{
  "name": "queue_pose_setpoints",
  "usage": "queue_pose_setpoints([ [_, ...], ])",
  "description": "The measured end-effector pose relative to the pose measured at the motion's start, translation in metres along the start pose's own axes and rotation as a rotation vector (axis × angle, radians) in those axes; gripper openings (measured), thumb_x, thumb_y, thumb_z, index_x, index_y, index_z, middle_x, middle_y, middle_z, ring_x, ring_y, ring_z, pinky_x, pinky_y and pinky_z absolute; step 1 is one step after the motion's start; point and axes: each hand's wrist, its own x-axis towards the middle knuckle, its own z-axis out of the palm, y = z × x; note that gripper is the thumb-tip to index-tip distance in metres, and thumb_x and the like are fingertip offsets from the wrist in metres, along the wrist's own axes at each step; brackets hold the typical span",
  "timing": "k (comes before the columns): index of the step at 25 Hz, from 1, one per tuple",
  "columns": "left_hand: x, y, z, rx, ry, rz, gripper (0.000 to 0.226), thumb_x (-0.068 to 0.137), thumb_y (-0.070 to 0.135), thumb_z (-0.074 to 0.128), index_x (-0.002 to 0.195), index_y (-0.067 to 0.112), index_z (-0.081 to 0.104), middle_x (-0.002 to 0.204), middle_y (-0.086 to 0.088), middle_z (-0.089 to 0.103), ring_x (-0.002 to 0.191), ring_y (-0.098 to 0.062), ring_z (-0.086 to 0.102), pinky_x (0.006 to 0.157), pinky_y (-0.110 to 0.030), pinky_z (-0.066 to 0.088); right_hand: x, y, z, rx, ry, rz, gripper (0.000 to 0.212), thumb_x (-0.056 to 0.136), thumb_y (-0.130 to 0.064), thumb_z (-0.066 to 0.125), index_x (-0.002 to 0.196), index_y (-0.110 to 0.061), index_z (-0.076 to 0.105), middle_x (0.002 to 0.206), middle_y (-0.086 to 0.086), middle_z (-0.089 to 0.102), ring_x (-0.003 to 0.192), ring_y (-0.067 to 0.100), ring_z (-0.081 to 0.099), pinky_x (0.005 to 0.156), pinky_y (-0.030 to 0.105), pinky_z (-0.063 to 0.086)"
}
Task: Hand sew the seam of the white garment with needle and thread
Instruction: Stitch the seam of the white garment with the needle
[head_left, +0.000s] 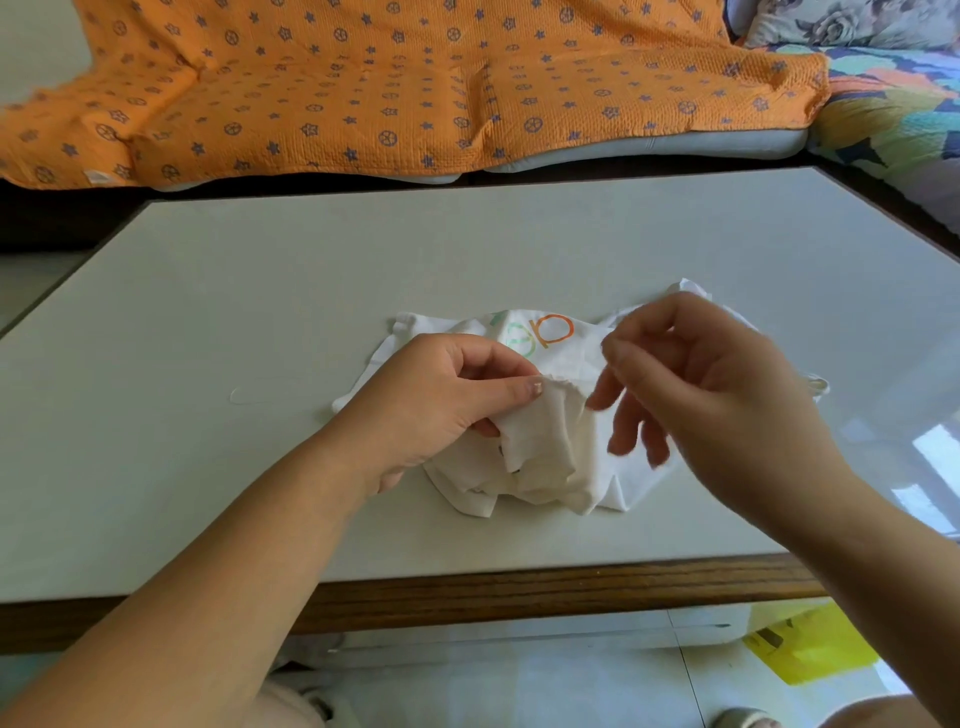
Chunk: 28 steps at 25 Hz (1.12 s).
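Note:
A crumpled white garment (550, 447) with orange and green printed letters lies on the middle of the pale table (260, 312). My left hand (441, 405) pinches a raised fold of the cloth between thumb and fingers. My right hand (696, 379) hovers just right of that fold, blurred, with thumb and forefinger pressed together and the other fingers spread downward. The needle is too small to make out in the pinch. A faint loop of pale thread (249, 396) rests on the table to the left of the garment.
The table has a brown wooden front edge (519, 587). An orange patterned blanket (389, 88) covers the sofa behind it, and a colourful quilt (893, 114) lies at the far right. A yellow bag (810, 649) sits on the floor below right.

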Motion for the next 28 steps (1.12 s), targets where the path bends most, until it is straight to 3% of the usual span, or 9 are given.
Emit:
queue_pose_setpoints([
  [3, 0.000, -0.001, 0.000, -0.002, -0.009, 0.007, 0.005, 0.086, 0.013, 0.071, 0.084, 0.017, 0.074, 0.072, 0.006, 0.072, 0.067, -0.003, 0.064, 0.061, -0.016, 0.049, -0.003, -0.002, 0.004, -0.072, -0.224, 0.152, 0.008, 0.093, -0.020, 0.058, 0.087, -0.016, 0.062, 0.058, 0.004, 0.067, 0.041, 0.014, 0.057, 0.041, 0.021, 0.039],
  [5, 0.001, -0.001, 0.000, -0.013, -0.017, 0.009, 0.007, 0.085, 0.011, 0.071, 0.082, 0.017, 0.074, 0.072, 0.006, 0.071, 0.067, -0.004, 0.064, 0.061, -0.017, 0.050, -0.003, 0.000, 0.007, -0.130, -0.270, 0.199, 0.008, 0.092, -0.023, 0.058, 0.088, -0.018, 0.064, 0.055, 0.003, 0.066, 0.039, 0.013, 0.056, 0.040, 0.015, 0.036],
  [17, 0.001, -0.002, -0.001, -0.038, -0.051, 0.019, 0.008, 0.085, 0.012, 0.070, 0.080, 0.018, 0.073, 0.072, 0.004, 0.070, 0.065, -0.004, 0.061, 0.058, -0.017, 0.048, 0.001, 0.005, 0.008, -0.118, -0.268, 0.242, 0.017, 0.094, -0.011, 0.053, 0.093, -0.022, 0.066, 0.053, 0.003, 0.063, 0.040, 0.016, 0.055, 0.039, 0.021, 0.037],
  [28, 0.001, -0.006, 0.008, 0.036, -0.036, 0.067, 0.004, 0.085, 0.015, 0.072, 0.086, 0.018, 0.074, 0.075, 0.007, 0.073, 0.070, -0.002, 0.064, 0.065, -0.017, 0.049, 0.003, 0.013, 0.015, -0.094, -0.191, 0.246, 0.012, 0.099, -0.020, 0.052, 0.091, -0.012, 0.056, 0.060, 0.005, 0.070, 0.043, 0.019, 0.057, 0.044, 0.022, 0.044],
])
